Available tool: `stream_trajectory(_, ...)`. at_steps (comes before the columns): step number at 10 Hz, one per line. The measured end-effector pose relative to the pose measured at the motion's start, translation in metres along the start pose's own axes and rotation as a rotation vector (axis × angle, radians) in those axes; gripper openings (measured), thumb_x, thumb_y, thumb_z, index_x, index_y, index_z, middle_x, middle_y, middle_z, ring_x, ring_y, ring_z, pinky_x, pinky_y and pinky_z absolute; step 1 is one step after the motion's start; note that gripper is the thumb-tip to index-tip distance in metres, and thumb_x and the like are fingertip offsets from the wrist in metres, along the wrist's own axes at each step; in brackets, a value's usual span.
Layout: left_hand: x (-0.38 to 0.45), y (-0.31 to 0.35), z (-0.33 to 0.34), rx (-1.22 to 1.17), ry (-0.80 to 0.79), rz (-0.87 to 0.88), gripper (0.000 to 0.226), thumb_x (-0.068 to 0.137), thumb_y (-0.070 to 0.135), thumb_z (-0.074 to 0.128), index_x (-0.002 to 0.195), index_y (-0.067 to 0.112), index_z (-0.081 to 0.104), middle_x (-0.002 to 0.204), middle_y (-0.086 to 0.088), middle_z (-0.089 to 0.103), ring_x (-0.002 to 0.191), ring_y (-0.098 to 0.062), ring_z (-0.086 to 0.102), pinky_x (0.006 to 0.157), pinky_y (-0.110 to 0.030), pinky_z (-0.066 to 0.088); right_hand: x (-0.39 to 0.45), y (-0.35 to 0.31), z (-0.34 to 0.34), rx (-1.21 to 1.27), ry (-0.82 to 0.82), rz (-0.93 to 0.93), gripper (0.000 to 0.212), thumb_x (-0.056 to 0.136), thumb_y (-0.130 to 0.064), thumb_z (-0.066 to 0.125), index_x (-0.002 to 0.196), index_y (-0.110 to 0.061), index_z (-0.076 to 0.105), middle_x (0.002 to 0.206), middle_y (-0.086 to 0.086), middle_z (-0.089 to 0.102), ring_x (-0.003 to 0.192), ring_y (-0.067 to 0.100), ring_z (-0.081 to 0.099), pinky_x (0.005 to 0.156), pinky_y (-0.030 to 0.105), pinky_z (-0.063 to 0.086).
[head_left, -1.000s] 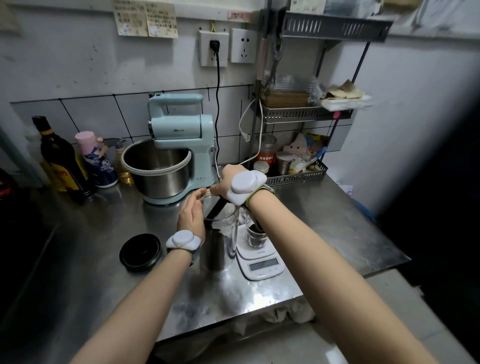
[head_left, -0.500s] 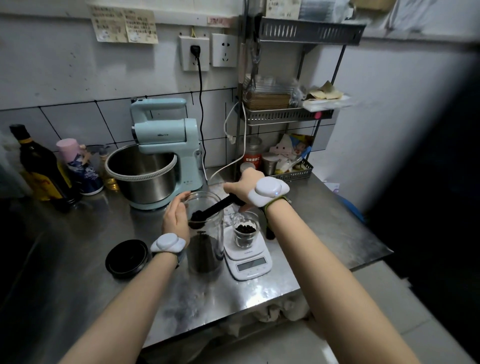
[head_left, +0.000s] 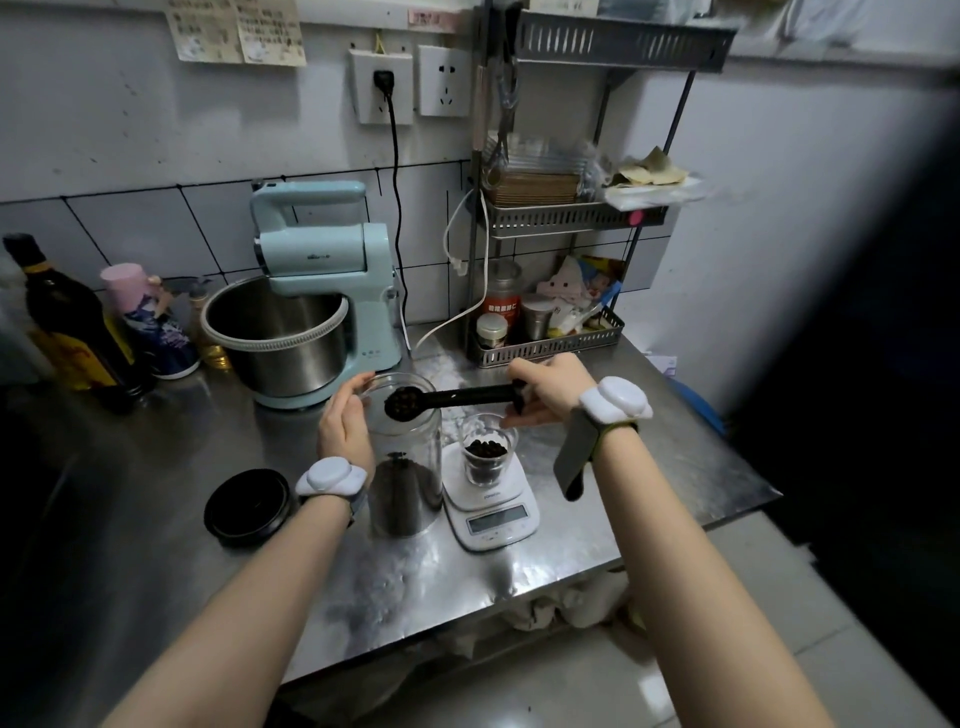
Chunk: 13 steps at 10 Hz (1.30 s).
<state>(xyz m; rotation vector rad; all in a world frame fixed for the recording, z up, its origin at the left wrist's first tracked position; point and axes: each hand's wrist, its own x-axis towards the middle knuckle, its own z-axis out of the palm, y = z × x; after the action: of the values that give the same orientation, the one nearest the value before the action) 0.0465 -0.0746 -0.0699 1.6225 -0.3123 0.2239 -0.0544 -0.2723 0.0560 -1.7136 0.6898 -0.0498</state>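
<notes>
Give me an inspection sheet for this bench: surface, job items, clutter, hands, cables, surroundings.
Surface: steel counter, smeared and reflective.
Job's things: glass jar, open, part full of beans; black scoop, loaded, over the jar mouth; small glass with beans on white scale.
Clutter: black lid left of the jar; mixer, bottles and wire rack at the back.
Grippers: left hand holds the jar near its rim; right hand grips the scoop handle.
Cables: black cable plugged into socket; white cable beside the rack.
Surroundings: tiled wall, paper notes; crumpled cloth under the counter.

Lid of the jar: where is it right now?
In the head view, the black lid lies flat on the steel counter, left of the glass jar and the left hand.
</notes>
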Motion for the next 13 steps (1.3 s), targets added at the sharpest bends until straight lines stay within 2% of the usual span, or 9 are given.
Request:
stream_trajectory(1,0.001,0.0,0.001,-0.03,0.005,-0.015,0.046,0.086,0.034,0.03,0.113,0.014,0.061,0.115,-0.014,0.065,0.112,-0.026,0.06,0.104,-0.045,0.043,-0.005,0.003,-0.01,0.136,-0.007,0.021,0.02,0.082,-0.008,0.063,0.068,-0.001,0.051,0.047,0.007,0.05,0.05,0.023,0.058,0.078,0.049,0.058)
stream_trajectory(3,-0.001,0.003,0.002,-0.027,0.016,0.024,0.045,0.084,0.033,0.029,0.112,0.017,0.061,0.114,-0.011,0.065,0.11,-0.023,0.06,0.102,-0.039,0.043,-0.017,0.002,-0.026,0.233,0.01,0.017,0.011,0.087,-0.006,0.055,0.08,0.001,0.052,0.029,-0.004,0.038,0.026,0.007,0.046,0.059,0.041,0.061)
stream_trajectory(5,-0.001,-0.002,0.003,-0.064,0.058,0.018,0.043,0.089,0.037,0.027,0.11,0.02,0.06,0.114,-0.015,0.065,0.11,-0.03,0.059,0.101,-0.046,0.044,-0.017,0.01,-0.047,0.268,0.063,0.03,0.015,0.086,-0.006,0.055,0.074,-0.001,0.05,0.032,-0.002,0.034,0.026,0.008,0.041,0.062,0.043,0.061)
stream_trajectory(6,-0.001,-0.002,0.002,-0.047,0.057,0.015,0.042,0.09,0.041,0.026,0.108,0.022,0.059,0.113,-0.015,0.064,0.11,-0.032,0.059,0.102,-0.048,0.044,-0.015,0.018,-0.055,0.195,0.123,0.031,0.02,0.083,-0.007,0.059,0.066,0.0,0.051,0.047,0.01,0.04,0.039,0.018,0.049,0.066,0.047,0.06)
stream_trajectory(8,-0.006,-0.009,-0.007,0.073,0.048,-0.157,0.079,0.085,0.069,0.016,0.106,0.01,0.065,0.112,-0.014,0.067,0.111,-0.03,0.059,0.105,-0.047,0.038,-0.012,0.029,-0.056,-0.015,0.197,0.065,0.021,0.075,-0.015,0.063,0.064,0.003,0.059,0.072,0.023,0.064,0.064,0.033,0.067,0.071,0.047,0.06)
stream_trajectory(9,-0.012,-0.01,-0.011,0.122,0.026,-0.259,0.067,0.098,0.047,0.015,0.098,0.003,0.066,0.109,-0.019,0.067,0.108,-0.032,0.059,0.103,-0.042,0.039,-0.012,0.03,-0.049,-0.137,0.231,0.059,0.031,0.076,-0.022,0.063,0.08,0.009,0.068,0.076,0.017,0.068,0.065,0.03,0.071,0.067,0.04,0.062)
stream_trajectory(11,-0.009,-0.017,-0.018,0.316,0.004,-0.409,0.045,0.101,0.029,0.029,0.118,-0.003,0.056,0.127,-0.024,0.055,0.122,-0.036,0.049,0.105,-0.036,0.034,-0.009,0.023,-0.022,-0.392,0.295,-0.019,0.038,0.076,-0.03,0.062,0.072,0.007,0.07,0.068,0.015,0.063,0.08,0.037,0.071,0.075,0.043,0.06)
stream_trajectory(12,-0.005,-0.027,-0.022,0.43,-0.099,-0.388,0.034,0.099,0.018,0.035,0.11,-0.006,0.057,0.118,-0.028,0.058,0.114,-0.039,0.053,0.099,-0.041,0.039,-0.012,0.015,-0.012,-0.537,0.309,-0.045,0.028,0.078,-0.029,0.06,0.064,-0.005,0.061,0.063,0.012,0.055,0.058,0.027,0.055,0.049,0.024,0.041)
stream_trajectory(13,-0.002,-0.041,-0.028,0.538,-0.165,-0.325,0.024,0.096,0.015,0.039,0.092,-0.001,0.056,0.098,-0.028,0.061,0.095,-0.039,0.058,0.081,-0.04,0.044,-0.01,0.012,-0.003,-0.619,0.32,-0.05,0.027,0.077,-0.027,0.061,0.061,-0.006,0.054,0.064,0.01,0.05,0.049,0.019,0.039,0.041,0.022,0.025)
